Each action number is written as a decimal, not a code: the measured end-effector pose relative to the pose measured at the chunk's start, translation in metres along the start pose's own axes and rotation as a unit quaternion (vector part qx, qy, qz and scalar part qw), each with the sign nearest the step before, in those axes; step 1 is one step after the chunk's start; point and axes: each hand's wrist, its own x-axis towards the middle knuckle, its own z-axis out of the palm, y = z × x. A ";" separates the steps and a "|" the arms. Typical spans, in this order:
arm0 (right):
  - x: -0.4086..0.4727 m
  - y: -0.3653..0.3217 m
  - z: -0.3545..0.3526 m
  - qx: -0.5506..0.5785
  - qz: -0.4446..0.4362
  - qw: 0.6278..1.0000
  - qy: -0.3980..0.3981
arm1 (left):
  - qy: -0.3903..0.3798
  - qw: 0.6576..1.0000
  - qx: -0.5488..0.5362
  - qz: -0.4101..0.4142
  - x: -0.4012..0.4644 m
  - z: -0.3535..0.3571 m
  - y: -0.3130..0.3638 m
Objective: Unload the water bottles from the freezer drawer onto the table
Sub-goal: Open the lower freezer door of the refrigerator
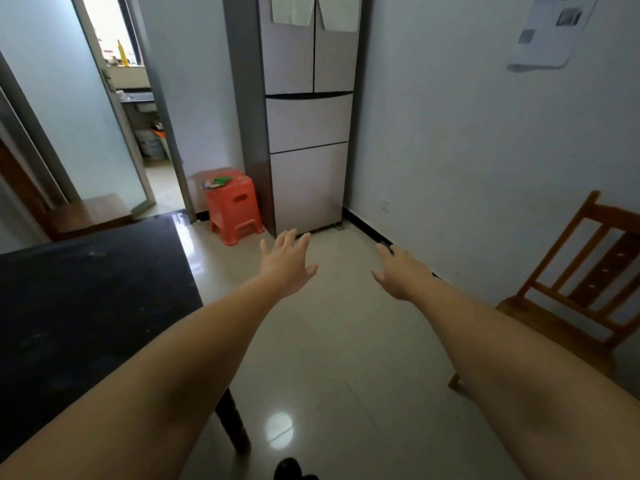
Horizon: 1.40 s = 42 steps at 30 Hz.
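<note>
A tall pale fridge [308, 81] stands against the far wall, all its doors closed. Its two lower freezer drawers [308, 181] are closed too, so no water bottles show. The dark table [86, 289] fills the left side. Both my arms reach forward over the floor. My left hand [287, 263] hovers with fingers spread, short of the bottom drawer. My right hand [401, 275] hangs beside it, fingers relaxed. Neither hand touches or holds anything.
An orange plastic stool [233, 209] with a small packet on top stands left of the fridge. A wooden chair [578, 278] sits against the right wall. An open doorway [149, 133] lies at the back left. Glossy tiled floor [329, 358] runs between table and chair.
</note>
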 end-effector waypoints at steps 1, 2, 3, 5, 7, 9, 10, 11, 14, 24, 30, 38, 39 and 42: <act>0.027 -0.002 -0.001 -0.002 -0.002 1.000 0.002 | 0.003 1.000 0.000 -0.003 0.025 0.002 -0.008; 0.050 -0.003 -0.002 -0.004 -0.004 1.000 0.006 | 0.006 1.000 0.000 -0.002 0.047 0.003 -0.014; 0.077 -0.004 -0.006 -0.002 -0.003 1.000 0.010 | 0.009 1.000 0.002 0.000 0.073 0.003 -0.021; 0.128 -0.005 -0.014 0.010 0.008 1.000 0.013 | 0.007 1.000 0.000 0.009 0.123 -0.001 -0.033; 0.173 -0.006 -0.023 0.016 0.014 1.000 0.013 | 0.006 1.000 -0.002 0.013 0.169 -0.005 -0.046; 0.217 -0.005 -0.034 0.019 0.021 0.999 0.017 | 0.007 1.000 -0.008 0.008 0.215 -0.009 -0.058; 0.236 -0.005 -0.038 0.022 0.020 0.999 0.016 | 0.006 1.000 -0.016 0.006 0.235 -0.010 -0.062; 0.253 -0.004 -0.041 0.022 0.019 0.999 0.016 | 0.005 1.000 -0.020 0.003 0.251 -0.009 -0.066; 0.315 -0.002 -0.043 0.012 0.017 1.000 0.004 | -0.004 1.000 -0.030 -0.002 0.308 0.002 -0.079; 0.546 0.001 -0.060 -0.022 -0.064 0.998 0.010 | 0.016 0.997 -0.034 -0.073 0.511 0.033 -0.130; 0.693 0.029 -0.089 -0.017 -0.077 0.997 0.017 | 0.025 0.994 -0.040 -0.100 0.640 0.029 -0.141; 0.852 0.009 -0.101 -0.026 -0.113 0.993 -0.014 | 0.016 0.989 -0.041 -0.139 0.777 0.036 -0.190; 0.869 0.006 -0.103 -0.029 -0.115 0.993 -0.011 | 0.016 0.989 -0.041 -0.138 0.793 0.037 -0.197; 0.936 -0.008 -0.105 -0.021 -0.114 0.993 -0.012 | 0.017 0.991 -0.035 -0.129 0.855 0.039 -0.223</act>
